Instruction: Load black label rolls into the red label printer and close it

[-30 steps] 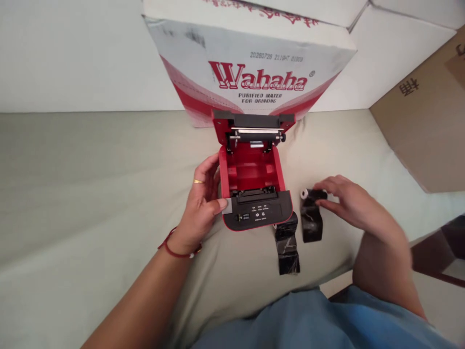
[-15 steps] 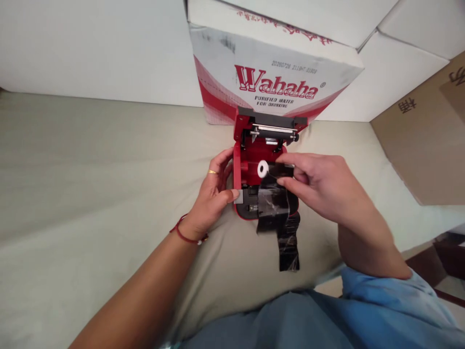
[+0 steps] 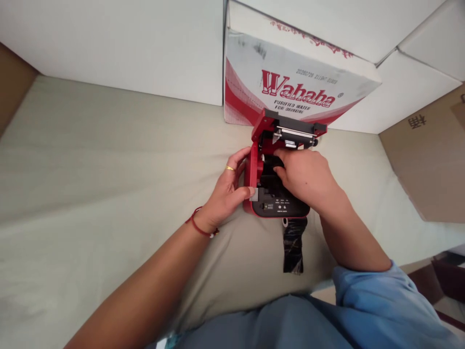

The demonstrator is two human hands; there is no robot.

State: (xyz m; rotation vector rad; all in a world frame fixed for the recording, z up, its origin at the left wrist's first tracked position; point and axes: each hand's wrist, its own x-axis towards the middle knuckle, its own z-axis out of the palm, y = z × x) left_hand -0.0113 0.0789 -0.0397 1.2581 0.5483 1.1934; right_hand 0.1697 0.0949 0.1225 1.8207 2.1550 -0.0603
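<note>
A small red and black label printer (image 3: 271, 194) stands with its lid (image 3: 295, 131) raised, showing a roller and metal bar inside the lid. My left hand (image 3: 232, 186) grips the printer's left side, thumb on the grey piece at its front corner. Inside the open body, my right hand (image 3: 305, 177) pinches a black ribbon roll (image 3: 269, 165); its white core end lies against the left inner wall. The fingertips and the roll's right end are partly hidden. In front of the printer, a second core and a length of black ribbon (image 3: 293, 246) rest on the cloth.
A white and red water carton (image 3: 247, 68) stands just behind the printer. White boxes (image 3: 145, 58) line the back, and a brown carton (image 3: 428, 165) stands at the right. Light green cloth (image 3: 127, 145) covers the surface.
My right hand has carried the ribbon roll left and deeper into the printer. The ribbon that hung over the front panel no longer covers it. The view has shifted left.
</note>
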